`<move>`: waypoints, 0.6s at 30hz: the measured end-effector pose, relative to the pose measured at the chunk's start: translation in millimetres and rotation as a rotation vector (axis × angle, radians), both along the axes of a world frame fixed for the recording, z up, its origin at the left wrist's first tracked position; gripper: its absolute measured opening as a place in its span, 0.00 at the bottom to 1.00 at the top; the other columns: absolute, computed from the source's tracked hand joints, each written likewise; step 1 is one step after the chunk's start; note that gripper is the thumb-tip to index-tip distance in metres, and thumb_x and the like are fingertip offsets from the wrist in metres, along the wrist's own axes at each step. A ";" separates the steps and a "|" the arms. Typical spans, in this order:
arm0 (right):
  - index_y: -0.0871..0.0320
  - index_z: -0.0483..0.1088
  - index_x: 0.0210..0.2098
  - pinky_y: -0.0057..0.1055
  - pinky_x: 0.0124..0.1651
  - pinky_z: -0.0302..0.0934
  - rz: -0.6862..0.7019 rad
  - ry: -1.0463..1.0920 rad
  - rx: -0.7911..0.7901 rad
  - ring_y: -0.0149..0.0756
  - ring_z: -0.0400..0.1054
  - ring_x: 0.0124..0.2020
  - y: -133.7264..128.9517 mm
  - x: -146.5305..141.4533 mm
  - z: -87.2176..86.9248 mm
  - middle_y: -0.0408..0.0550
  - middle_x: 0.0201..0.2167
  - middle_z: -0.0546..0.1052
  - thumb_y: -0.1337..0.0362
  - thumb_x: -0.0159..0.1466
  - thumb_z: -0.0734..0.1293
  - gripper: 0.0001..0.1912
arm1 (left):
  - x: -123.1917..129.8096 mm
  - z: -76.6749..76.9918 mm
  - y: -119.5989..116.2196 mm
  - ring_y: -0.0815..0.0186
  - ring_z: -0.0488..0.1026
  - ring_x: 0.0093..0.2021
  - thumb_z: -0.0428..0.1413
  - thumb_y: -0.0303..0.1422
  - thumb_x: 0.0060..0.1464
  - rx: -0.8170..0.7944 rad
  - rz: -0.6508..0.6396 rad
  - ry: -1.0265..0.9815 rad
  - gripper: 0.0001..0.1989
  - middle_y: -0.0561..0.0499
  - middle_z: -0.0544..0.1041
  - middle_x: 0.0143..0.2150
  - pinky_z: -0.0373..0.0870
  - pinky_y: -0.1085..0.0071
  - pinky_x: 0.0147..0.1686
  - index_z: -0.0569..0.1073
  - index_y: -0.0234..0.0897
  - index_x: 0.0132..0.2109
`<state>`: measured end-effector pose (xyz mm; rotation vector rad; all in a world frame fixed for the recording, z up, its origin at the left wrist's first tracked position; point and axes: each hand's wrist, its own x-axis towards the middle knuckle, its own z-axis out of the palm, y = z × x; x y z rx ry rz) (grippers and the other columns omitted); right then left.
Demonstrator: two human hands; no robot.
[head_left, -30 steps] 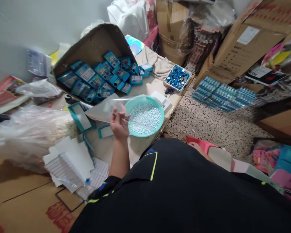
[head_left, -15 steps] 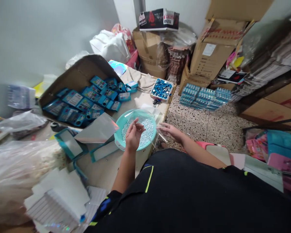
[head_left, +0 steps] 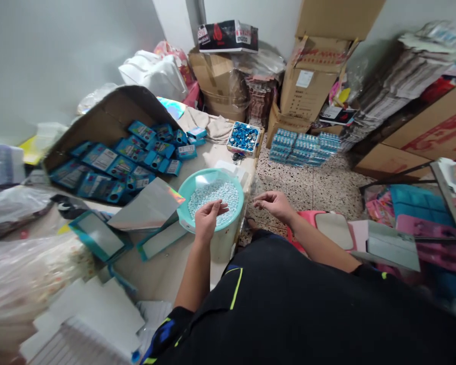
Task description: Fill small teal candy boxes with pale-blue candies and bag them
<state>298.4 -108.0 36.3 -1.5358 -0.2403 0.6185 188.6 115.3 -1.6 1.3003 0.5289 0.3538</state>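
Note:
A turquoise basin [head_left: 183,203] full of small pale blue pieces [head_left: 216,195] stands at the table's edge. Over its near rim is my left hand [head_left: 209,218], thumb and fingers brought together; anything between them is too small to make out. My right hand [head_left: 274,204] hovers right of the basin, past the table edge, its fingers pinched, and what they hold, if anything, cannot be seen. Beyond the basin, a small tray [head_left: 243,138] holds shiny blue round pieces. A silvery sheet [head_left: 146,205] lies left of the basin.
A large open carton [head_left: 110,109] with many blue boxes [head_left: 104,157] occupies the table's left. Blue-and-clear packs [head_left: 304,147] sit on the speckled floor, near tall cardboard boxes [head_left: 307,86]. A red stool [head_left: 307,218] is beneath my right forearm.
The view has shifted, so the surroundings appear further left. My left hand has moved down towards the basin's near rim. The right hand's fingers, spread earlier, have drawn together.

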 end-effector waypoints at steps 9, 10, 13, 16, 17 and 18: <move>0.56 0.72 0.22 0.30 0.30 0.60 -0.154 -0.175 -0.198 0.32 0.67 0.25 -34.7 -29.7 14.0 0.44 0.21 0.76 0.43 0.50 0.77 0.23 | 13.6 -0.7 -7.1 0.60 0.81 0.30 0.65 0.47 0.54 0.360 -0.182 -0.062 0.16 0.49 0.83 0.28 0.78 0.66 0.34 0.82 0.38 0.32; 0.56 0.69 0.20 0.29 0.28 0.57 -0.175 -0.190 -0.227 0.31 0.63 0.23 -38.8 -30.3 13.5 0.42 0.19 0.73 0.41 0.50 0.77 0.26 | 16.9 0.9 -9.1 0.60 0.81 0.30 0.65 0.47 0.53 0.363 -0.198 -0.067 0.15 0.49 0.83 0.28 0.77 0.66 0.34 0.82 0.39 0.31; 0.55 0.65 0.19 0.29 0.27 0.53 -0.185 -0.238 -0.321 0.29 0.58 0.22 -50.0 -29.3 5.9 0.40 0.17 0.66 0.37 0.52 0.74 0.30 | 26.9 3.3 -15.3 0.62 0.78 0.27 0.66 0.47 0.52 0.333 -0.287 -0.064 0.18 0.49 0.81 0.24 0.74 0.68 0.31 0.77 0.39 0.25; 0.56 0.70 0.23 0.32 0.34 0.63 -0.103 -0.286 -0.462 0.35 0.66 0.28 -60.6 -26.5 -6.4 0.44 0.23 0.72 0.39 0.59 0.70 0.26 | 33.6 2.1 -21.0 0.63 0.76 0.26 0.62 0.49 0.55 0.334 -0.381 -0.071 0.21 0.49 0.79 0.23 0.73 0.67 0.32 0.74 0.39 0.22; 0.57 0.73 0.29 0.36 0.40 0.67 -0.116 -0.316 -0.518 0.39 0.71 0.33 -64.1 -25.3 -9.3 0.48 0.29 0.77 0.43 0.61 0.69 0.22 | 34.4 2.2 -22.5 0.62 0.77 0.29 0.61 0.48 0.57 0.378 -0.392 -0.081 0.20 0.48 0.80 0.26 0.74 0.67 0.35 0.76 0.39 0.25; 0.58 0.76 0.38 0.42 0.48 0.68 -0.160 -0.365 -0.574 0.44 0.73 0.41 -67.6 -24.0 -10.6 0.53 0.39 0.79 0.46 0.62 0.69 0.20 | 34.5 3.0 -23.7 0.60 0.78 0.33 0.60 0.46 0.59 0.449 -0.400 -0.096 0.16 0.47 0.82 0.30 0.74 0.65 0.38 0.78 0.39 0.30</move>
